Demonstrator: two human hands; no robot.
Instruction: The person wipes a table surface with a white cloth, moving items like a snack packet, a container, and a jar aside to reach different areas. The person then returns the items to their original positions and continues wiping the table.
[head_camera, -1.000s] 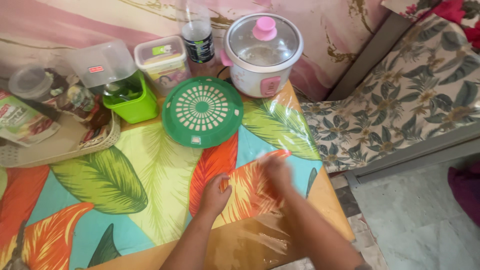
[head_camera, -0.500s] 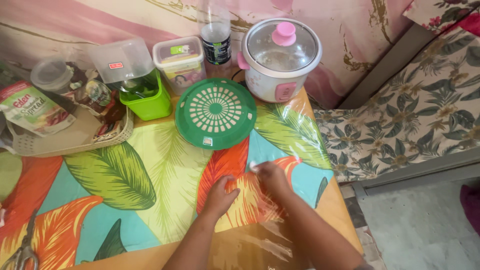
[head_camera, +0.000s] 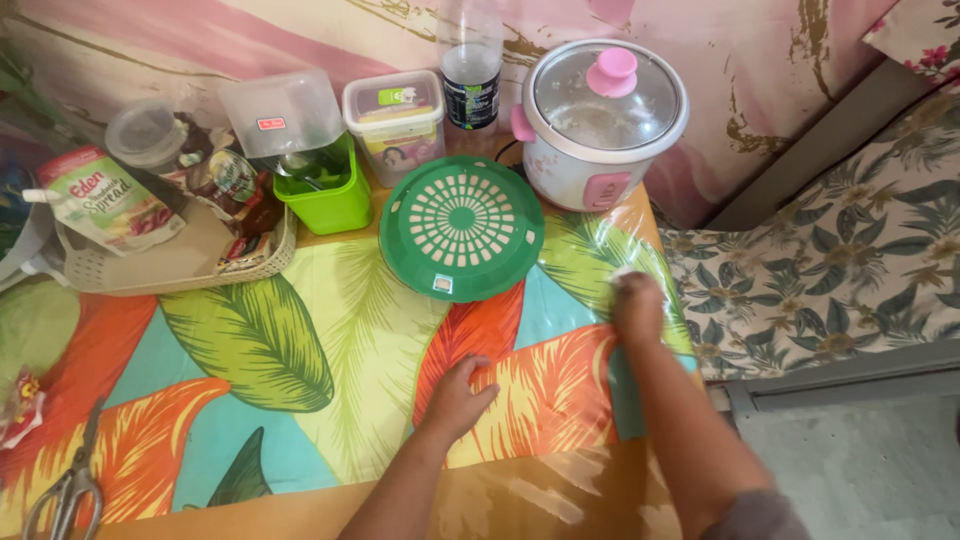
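My left hand (head_camera: 458, 396) lies flat, fingers apart, on a bright leaf-print tablecloth (head_camera: 290, 350) under a clear plastic film (head_camera: 560, 485). Near the table's right edge my right hand (head_camera: 638, 305) presses down on the film, fingers curled. A small whitish bit shows at its fingertips; I cannot tell whether it is held or just glare. A round green perforated plate (head_camera: 462, 225) lies just beyond both hands.
At the back stand a white rice cooker with a pink knob (head_camera: 600, 125), a bottle (head_camera: 470, 75), lidded clear boxes (head_camera: 395, 115), a green tub (head_camera: 335, 200) and a beige basket (head_camera: 260, 262) of packets. Scissors (head_camera: 65, 490) lie front left. A floral cushion (head_camera: 830, 240) adjoins the table's right side.
My right hand has slid away from the left hand, to the right and farther up the cloth. The left hand stays pressed in place. The view has shifted left.
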